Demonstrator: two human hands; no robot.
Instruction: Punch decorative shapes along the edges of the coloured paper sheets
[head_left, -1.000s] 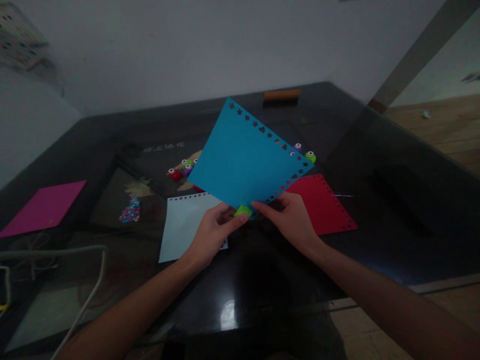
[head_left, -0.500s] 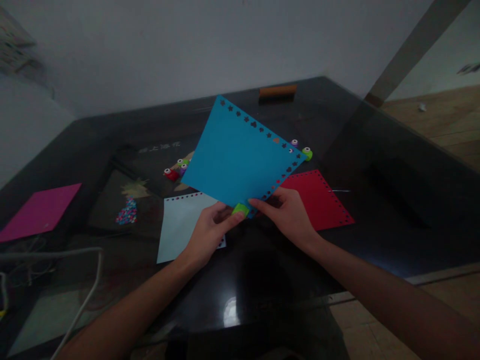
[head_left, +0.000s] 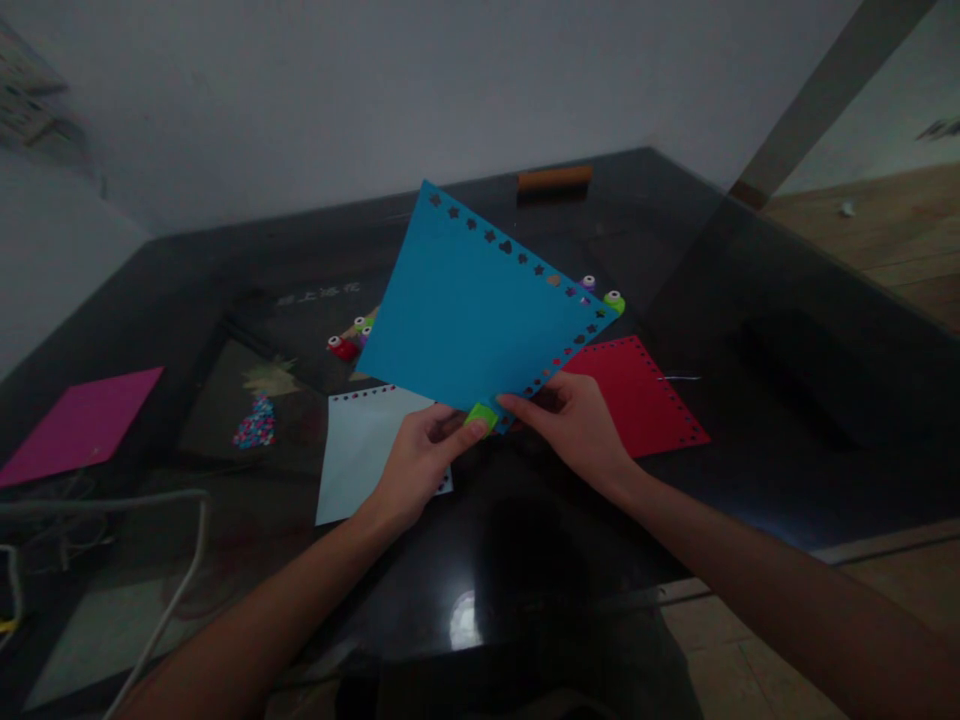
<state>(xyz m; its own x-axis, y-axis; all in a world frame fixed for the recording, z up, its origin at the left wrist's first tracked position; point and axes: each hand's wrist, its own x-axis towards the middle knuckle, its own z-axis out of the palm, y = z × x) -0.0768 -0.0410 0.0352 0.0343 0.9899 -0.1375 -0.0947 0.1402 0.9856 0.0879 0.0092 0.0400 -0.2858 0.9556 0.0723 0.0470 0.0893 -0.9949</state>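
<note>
A blue sheet of paper point(head_left: 480, 310) is held up at a slant over the table, with shaped holes along its upper right and lower right edges. My left hand point(head_left: 412, 460) grips a small green craft punch point(head_left: 482, 417) at the sheet's lower corner, thumb on top. My right hand point(head_left: 581, 425) pinches the sheet near that corner, its thumb on the face and the other fingers partly hidden behind. Beneath my left hand lies a pale sheet point(head_left: 356, 455) with holes along its edges. A red sheet point(head_left: 649, 400), also edged with holes, is beside my right hand.
Red point(head_left: 343, 347) and green point(head_left: 614, 301) punches with eyes stand behind the blue sheet, among others. Paper bits point(head_left: 256, 425) are heaped at left, near a magenta sheet point(head_left: 86, 420). An orange-brown roll point(head_left: 555, 179) lies at the back. A white cable point(head_left: 191, 560) crosses the left front.
The blue sheet has turned slightly, its top corner shifting left and up and its right corner moving a little right. Both hands keep their hold in nearly the same place.
</note>
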